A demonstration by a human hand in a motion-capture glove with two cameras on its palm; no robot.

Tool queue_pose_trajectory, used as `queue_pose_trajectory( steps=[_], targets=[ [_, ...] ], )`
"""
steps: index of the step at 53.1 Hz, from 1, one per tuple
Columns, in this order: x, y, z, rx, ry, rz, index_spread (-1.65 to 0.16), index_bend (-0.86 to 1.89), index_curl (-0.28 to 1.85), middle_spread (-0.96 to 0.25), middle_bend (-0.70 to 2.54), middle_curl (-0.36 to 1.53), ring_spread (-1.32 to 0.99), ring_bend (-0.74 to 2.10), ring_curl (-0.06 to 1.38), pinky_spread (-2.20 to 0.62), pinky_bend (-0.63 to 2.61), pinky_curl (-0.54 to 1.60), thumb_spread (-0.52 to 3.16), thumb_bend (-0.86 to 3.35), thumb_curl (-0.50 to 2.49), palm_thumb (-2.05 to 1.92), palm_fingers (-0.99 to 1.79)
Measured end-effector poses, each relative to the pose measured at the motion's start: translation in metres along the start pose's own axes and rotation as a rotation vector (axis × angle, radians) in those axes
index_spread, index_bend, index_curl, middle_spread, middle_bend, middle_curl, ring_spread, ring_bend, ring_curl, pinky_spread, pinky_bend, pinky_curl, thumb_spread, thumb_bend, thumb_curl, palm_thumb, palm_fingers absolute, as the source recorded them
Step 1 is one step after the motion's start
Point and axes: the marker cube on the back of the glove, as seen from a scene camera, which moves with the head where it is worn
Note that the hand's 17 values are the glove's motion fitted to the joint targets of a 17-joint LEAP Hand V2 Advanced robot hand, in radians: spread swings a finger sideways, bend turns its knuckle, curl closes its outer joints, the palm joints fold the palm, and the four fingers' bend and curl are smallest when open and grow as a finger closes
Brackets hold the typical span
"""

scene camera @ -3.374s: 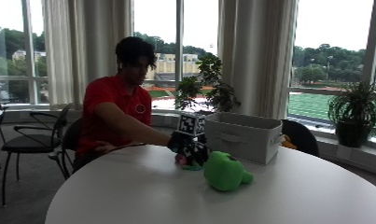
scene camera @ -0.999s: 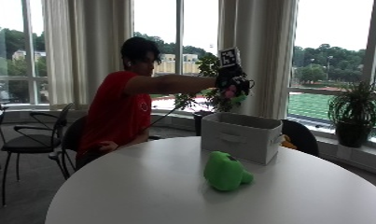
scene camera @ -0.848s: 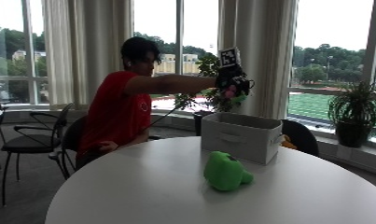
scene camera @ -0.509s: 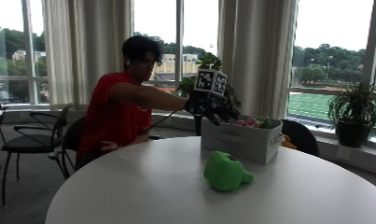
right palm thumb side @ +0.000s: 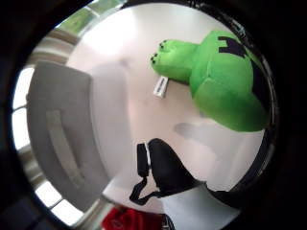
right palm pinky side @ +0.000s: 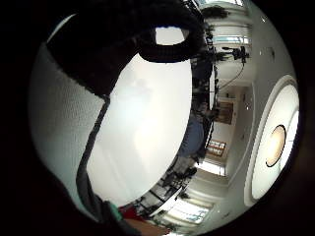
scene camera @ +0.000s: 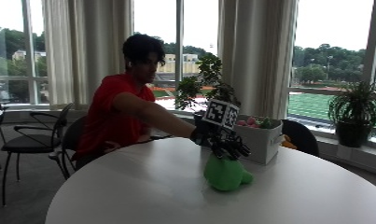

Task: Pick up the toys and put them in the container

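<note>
A green plush toy (scene camera: 226,173) lies on the round white table (scene camera: 144,186), just in front of the pale fabric container (scene camera: 262,142). A pink toy (scene camera: 248,122) shows above the container's rim. My gloved right hand (scene camera: 223,140) hovers right over the green toy, fingers spread and pointing down, holding nothing. In the thumb side palm view the green toy (right palm thumb side: 225,81) with its white tag (right palm thumb side: 160,86) lies on the table beside the container (right palm thumb side: 57,139), and one gloved finger (right palm thumb side: 165,170) reaches in. The little finger side view shows mostly bare table (right palm pinky side: 142,137).
A leafy potted plant (scene camera: 203,86) stands behind the container. Another plant (scene camera: 355,112) sits on the window sill at the right. Dark chairs (scene camera: 32,140) stand at the left, off the table. The person's bare hand rests by the table's far edge.
The hand carried the pink toy up over the container and let it go there. It has since come down and forward to just above the green toy.
</note>
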Motion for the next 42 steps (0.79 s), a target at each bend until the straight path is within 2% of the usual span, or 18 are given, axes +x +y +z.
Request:
queue_pose_trajectory(
  steps=[16, 24, 30, 36, 42],
  targets=[
    [0.024, -0.031, 0.020, -0.038, -0.058, 0.033, -0.34, 0.13, 0.16, -0.11, 0.16, 0.33, -0.13, 0.51, 0.27, 0.07, 1.19, 0.34, 1.05, -0.03, 0.35, -0.01, -0.12],
    [0.021, -0.032, 0.041, -0.194, -0.122, 0.076, -0.35, 0.11, 0.16, -0.10, 0.15, 0.31, -0.09, 0.50, 0.27, 0.07, 1.33, 0.37, 1.05, -0.02, 0.35, 0.00, -0.08],
    [0.032, -0.041, 0.053, -0.201, -0.127, 0.080, -0.35, 0.10, 0.15, -0.07, 0.12, 0.30, -0.04, 0.41, 0.25, 0.07, 1.45, 0.40, 1.08, 0.01, 0.36, 0.09, -0.16],
    [0.031, -0.045, 0.057, -0.178, -0.133, 0.081, -0.37, 0.12, 0.15, -0.07, 0.14, 0.28, -0.04, 0.53, 0.27, 0.01, 1.47, 0.40, 1.09, 0.01, 0.37, 0.16, -0.03],
    [0.021, -0.047, 0.057, -0.070, -0.125, 0.146, -0.40, 0.18, 0.17, -0.17, 0.28, 0.31, -0.16, 0.72, 0.31, -0.08, 1.32, 0.34, 1.14, 0.04, 0.40, 0.26, 0.28]
  ],
)
